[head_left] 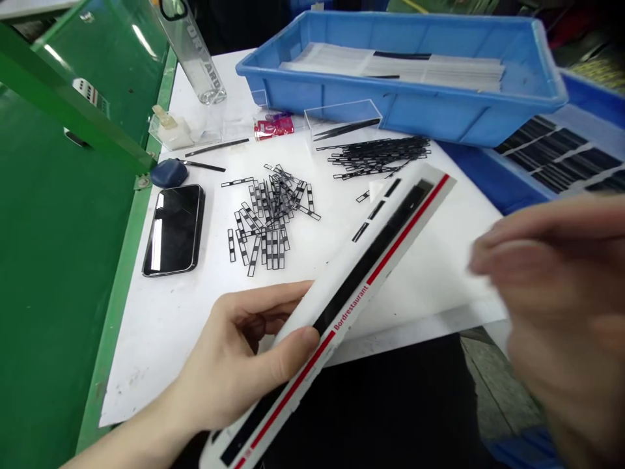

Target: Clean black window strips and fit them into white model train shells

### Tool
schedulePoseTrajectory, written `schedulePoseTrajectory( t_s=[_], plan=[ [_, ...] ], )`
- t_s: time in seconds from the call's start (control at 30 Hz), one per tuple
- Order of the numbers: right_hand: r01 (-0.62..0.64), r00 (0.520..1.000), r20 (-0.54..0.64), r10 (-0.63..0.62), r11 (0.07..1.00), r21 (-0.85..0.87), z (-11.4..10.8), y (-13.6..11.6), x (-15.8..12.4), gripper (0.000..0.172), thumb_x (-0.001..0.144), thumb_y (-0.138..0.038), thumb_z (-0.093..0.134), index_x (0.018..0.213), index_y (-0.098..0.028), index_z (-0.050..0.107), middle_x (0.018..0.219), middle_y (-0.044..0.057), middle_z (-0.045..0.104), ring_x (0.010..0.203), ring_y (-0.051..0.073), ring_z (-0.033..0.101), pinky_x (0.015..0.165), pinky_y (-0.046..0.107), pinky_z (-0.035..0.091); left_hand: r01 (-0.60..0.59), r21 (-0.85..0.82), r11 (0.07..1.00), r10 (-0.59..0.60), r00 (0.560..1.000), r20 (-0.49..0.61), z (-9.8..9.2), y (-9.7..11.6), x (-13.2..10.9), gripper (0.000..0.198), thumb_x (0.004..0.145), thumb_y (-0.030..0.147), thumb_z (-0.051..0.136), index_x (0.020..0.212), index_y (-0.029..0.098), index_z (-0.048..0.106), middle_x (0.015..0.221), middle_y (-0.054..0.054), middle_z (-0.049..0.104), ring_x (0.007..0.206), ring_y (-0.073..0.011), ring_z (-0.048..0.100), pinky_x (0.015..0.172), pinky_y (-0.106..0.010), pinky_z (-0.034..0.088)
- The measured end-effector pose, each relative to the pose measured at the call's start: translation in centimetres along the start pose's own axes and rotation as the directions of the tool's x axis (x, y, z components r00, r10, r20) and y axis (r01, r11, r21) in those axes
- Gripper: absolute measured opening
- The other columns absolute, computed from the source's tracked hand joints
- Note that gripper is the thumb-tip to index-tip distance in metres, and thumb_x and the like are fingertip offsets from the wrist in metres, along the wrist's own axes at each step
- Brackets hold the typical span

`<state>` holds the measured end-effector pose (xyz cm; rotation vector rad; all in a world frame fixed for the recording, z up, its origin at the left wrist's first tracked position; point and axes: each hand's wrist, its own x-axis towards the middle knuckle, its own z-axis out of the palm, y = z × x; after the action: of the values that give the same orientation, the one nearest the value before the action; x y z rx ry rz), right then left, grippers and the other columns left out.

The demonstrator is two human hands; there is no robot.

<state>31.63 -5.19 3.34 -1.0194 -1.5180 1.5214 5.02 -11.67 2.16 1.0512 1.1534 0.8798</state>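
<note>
My left hand [244, 355] is wrapped round a long white model train car body [342, 306], thumb on its side. The body is tilted, its far end up to the right, with a black window band, a red stripe and the word "Bordrestaurant". To its right, my right hand [547, 273] is raised and blurred, its fingers drawn together; anything between them is too smeared to make out. Small black-framed clear strips [273, 215] lie in a loose pile on the white table [161, 326] beyond my left hand. A second, denser pile of black frames [381, 156] lies farther back.
A blue bin [405, 98] with white parts stands at the back, another blue tray [571, 156] at right. Phone [173, 229], dark blue object [168, 172], clear bottle [195, 58], tweezers [346, 129] in a clear box and a red packet [274, 127] surround the piles. Green panel at left.
</note>
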Motion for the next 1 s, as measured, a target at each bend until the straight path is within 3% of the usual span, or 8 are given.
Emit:
schedulePoseTrajectory(
  t_s=[0.17, 0.3, 0.47, 0.67, 0.83, 1.0],
  plan=[
    [-0.047, 0.997, -0.059, 0.056, 0.988, 0.15, 5.7, 0.8, -0.5, 0.046, 0.082, -0.042, 0.084, 0.122, -0.026, 0.069, 0.096, 0.007, 0.077, 0.099, 0.028, 0.075, 0.084, 0.037, 0.064, -0.13, -0.032, 0.991, 0.125, 0.982, -0.141, 2.5, -0.9, -0.3, 0.035, 0.09, 0.019, 0.078, 0.122, 0.034, 0.079, 0.114, 0.002, 0.081, 0.104, -0.0182, 0.078, 0.092, -0.019, 0.061],
    [-0.128, 0.99, -0.01, 0.14, 0.932, 0.34, 8.0, 1.5, -1.3, 0.029, 0.091, -0.034, 0.077, 0.118, -0.026, 0.068, 0.106, 0.006, 0.076, 0.097, 0.024, 0.075, 0.085, 0.035, 0.064, -0.192, 0.052, 0.98, 0.199, 0.962, -0.189, 3.2, -1.8, -0.4, 0.039, 0.091, 0.019, 0.079, 0.127, 0.033, 0.076, 0.12, 0.002, 0.08, 0.097, -0.0151, 0.077, 0.092, -0.02, 0.061],
    [-0.173, 0.983, 0.014, 0.183, 0.903, 0.392, 8.0, 1.9, -1.7, 0.009, 0.097, -0.028, 0.071, 0.105, -0.027, 0.068, 0.099, 0.002, 0.076, 0.08, 0.016, 0.073, 0.084, 0.032, 0.064, -0.236, 0.111, 0.965, 0.256, 0.942, -0.216, 3.2, -2.6, -0.5, 0.042, 0.093, 0.019, 0.077, 0.133, 0.028, 0.073, 0.127, 0.001, 0.077, 0.109, -0.017, 0.075, 0.102, -0.023, 0.058],
    [-0.118, 0.989, -0.03, 0.144, 0.896, 0.428, 7.8, 2.0, -0.6, 0.015, 0.09, -0.027, 0.079, 0.104, -0.024, 0.072, 0.11, 0.004, 0.077, 0.095, 0.023, 0.076, 0.08, 0.03, 0.065, -0.263, 0.123, 0.957, 0.285, 0.932, -0.225, 3.1, -3.2, -0.3, 0.044, 0.091, 0.018, 0.078, 0.134, 0.025, 0.072, 0.126, 0.0, 0.078, 0.116, -0.0206, 0.073, 0.102, -0.025, 0.059],
    [-0.093, 0.992, -0.04, 0.122, 0.897, 0.433, 7.6, 2.3, -0.1, 0.012, 0.086, -0.025, 0.083, 0.093, -0.024, 0.073, 0.105, 0.003, 0.079, 0.091, 0.023, 0.077, 0.077, 0.03, 0.066, -0.282, 0.171, 0.944, 0.315, 0.924, -0.216, 3.0, -3.4, -0.6, 0.047, 0.092, 0.017, 0.076, 0.138, 0.027, 0.069, 0.131, 0.001, 0.075, 0.12, -0.0215, 0.071, 0.104, -0.025, 0.058],
    [-0.005, 0.997, -0.07, 0.037, 0.914, 0.407, 7.1, 2.3, 0.5, 0.016, 0.085, -0.024, 0.084, 0.099, -0.024, 0.077, 0.104, 0.003, 0.079, 0.099, 0.023, 0.076, 0.089, 0.033, 0.064, -0.301, 0.211, 0.93, 0.345, 0.913, -0.219, 2.8, -3.6, -0.7, 0.047, 0.091, 0.018, 0.077, 0.137, 0.026, 0.07, 0.133, -0.001, 0.074, 0.122, -0.0252, 0.071, 0.098, -0.026, 0.061]
  ],
)
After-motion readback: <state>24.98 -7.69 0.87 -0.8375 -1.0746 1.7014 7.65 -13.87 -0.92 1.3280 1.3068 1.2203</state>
